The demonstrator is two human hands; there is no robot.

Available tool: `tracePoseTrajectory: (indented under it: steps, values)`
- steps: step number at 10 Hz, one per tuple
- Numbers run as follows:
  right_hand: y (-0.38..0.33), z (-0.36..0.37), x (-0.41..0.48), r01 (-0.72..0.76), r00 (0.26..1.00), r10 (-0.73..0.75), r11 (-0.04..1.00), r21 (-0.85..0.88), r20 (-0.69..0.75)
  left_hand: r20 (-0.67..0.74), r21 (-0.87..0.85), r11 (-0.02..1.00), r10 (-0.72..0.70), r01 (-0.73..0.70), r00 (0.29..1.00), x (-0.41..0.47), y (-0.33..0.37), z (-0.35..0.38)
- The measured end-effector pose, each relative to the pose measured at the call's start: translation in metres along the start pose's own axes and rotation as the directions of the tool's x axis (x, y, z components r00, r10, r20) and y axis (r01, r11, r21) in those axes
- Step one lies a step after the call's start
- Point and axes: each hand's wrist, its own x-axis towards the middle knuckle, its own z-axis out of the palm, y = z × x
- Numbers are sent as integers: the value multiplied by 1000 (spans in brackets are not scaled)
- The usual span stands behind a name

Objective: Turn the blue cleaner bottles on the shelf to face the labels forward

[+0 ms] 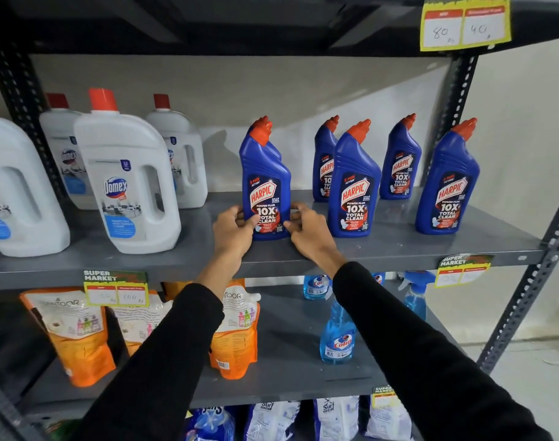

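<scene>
Several blue cleaner bottles with orange caps stand on the grey shelf (399,246). The leftmost front bottle (265,173) has its label facing forward, and another blue bottle stands partly hidden right behind it. My left hand (235,232) grips its base on the left side and my right hand (308,232) grips it on the right. To the right stand a front bottle (354,186), two rear bottles (324,160) (402,160) and a far-right bottle (448,183), all showing their labels forward.
White jugs (128,183) with red caps fill the shelf's left half. Below are orange pouches (71,332) and blue spray bottles (338,335). Price tags (115,288) hang on shelf edges. A perforated steel post (532,281) bounds the right side.
</scene>
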Motion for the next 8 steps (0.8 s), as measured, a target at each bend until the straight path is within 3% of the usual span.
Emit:
tracePoseTrajectory:
  steps: [5, 6, 7, 8]
  values:
    - [3, -1, -4, 45, 999, -46, 999, -23, -19, -1, 16, 1000, 14, -14, 1000, 1, -3, 0]
    - [0, -7, -9, 13, 999, -11, 999, 47, -33, -3, -16, 998, 68, -68, 998, -11, 5, -6]
    - [-4, -12, -24, 56, 996, -51, 997, 58, -78, -30, 11, 984, 179, -179, 983, -26, 13, -11]
    - [-8, -31, -51, 255, 933, -277, 959, -121, -229, -64, 136, 892, 441, -430, 895, -50, 32, -16]
